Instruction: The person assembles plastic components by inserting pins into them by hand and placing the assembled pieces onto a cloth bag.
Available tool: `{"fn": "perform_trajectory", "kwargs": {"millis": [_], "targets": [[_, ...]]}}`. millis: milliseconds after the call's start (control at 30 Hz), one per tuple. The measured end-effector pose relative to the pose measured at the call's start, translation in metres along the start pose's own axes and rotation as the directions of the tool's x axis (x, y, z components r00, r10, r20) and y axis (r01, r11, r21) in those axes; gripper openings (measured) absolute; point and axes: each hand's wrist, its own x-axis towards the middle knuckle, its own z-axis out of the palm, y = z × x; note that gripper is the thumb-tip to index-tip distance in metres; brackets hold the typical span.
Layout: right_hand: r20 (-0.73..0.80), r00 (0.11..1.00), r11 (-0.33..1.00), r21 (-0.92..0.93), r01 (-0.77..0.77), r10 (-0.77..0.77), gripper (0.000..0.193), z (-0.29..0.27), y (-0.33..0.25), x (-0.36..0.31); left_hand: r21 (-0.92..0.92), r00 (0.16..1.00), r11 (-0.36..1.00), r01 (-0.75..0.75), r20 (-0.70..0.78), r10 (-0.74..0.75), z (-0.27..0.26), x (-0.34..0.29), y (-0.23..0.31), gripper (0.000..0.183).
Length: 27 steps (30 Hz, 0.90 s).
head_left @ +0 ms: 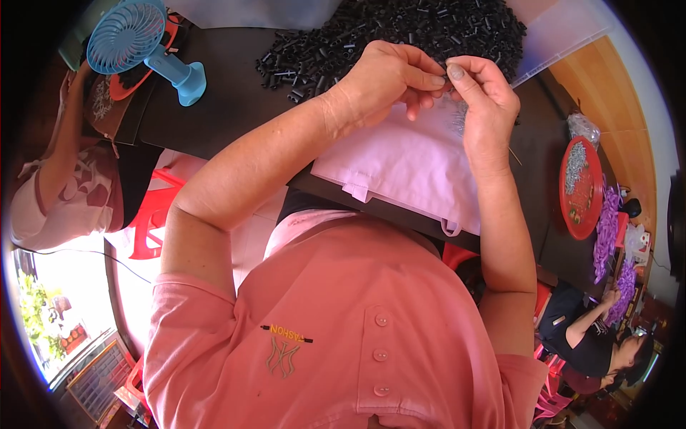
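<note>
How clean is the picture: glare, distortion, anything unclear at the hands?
Head view: glare washes out the opening at lower left; head view: black corners, and the wooden panel curves near the right rim; head view: whatever lies between left hand and right hand is too small to identify.

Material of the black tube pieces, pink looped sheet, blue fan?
Black tube pieces: probably plastic, semi-gloss; bright highlights, though rubber is possible.
Pink looped sheet: likely fabric, matte; soft creases and folds.
Blue fan: likely plastic, smooth; uniform colour, rounded moulded-looking shapes.
</note>
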Motion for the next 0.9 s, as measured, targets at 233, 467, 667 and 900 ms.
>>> {"fn": "perform_trajectory", "kwargs": {"millis": [233,467,667,900], "targets": [[0.068,0.997,0.999,-0.04,-0.029,0.031,0.01,-0.007,-0.004,0.003,-0.037,1.0,0.999,0.007,0.004,-0.007,-0.001,-0.001,0.001,0.017],[0.106,0.991,0.996,-0.056,-0.074,0.079,0.013,-0.01,-0.007,0.007,-0.018,0.999,0.999,-0.043,-0.022,0.043,0.001,0.001,0.0,0.014],[0.076,0.996,0.989,-0.144,-0.031,0.042,0.011,-0.01,-0.005,0.003,0.077,0.999,0.996,-0.043,-0.017,0.045,0.0,0.001,-0.003,0.015],[0.086,0.961,0.876,-0.394,0.277,-0.265,0.008,-0.002,0.002,-0.002,0.165,0.995,0.983,-0.08,-0.049,0.089,0.002,-0.002,-0.003,0.015]]}}
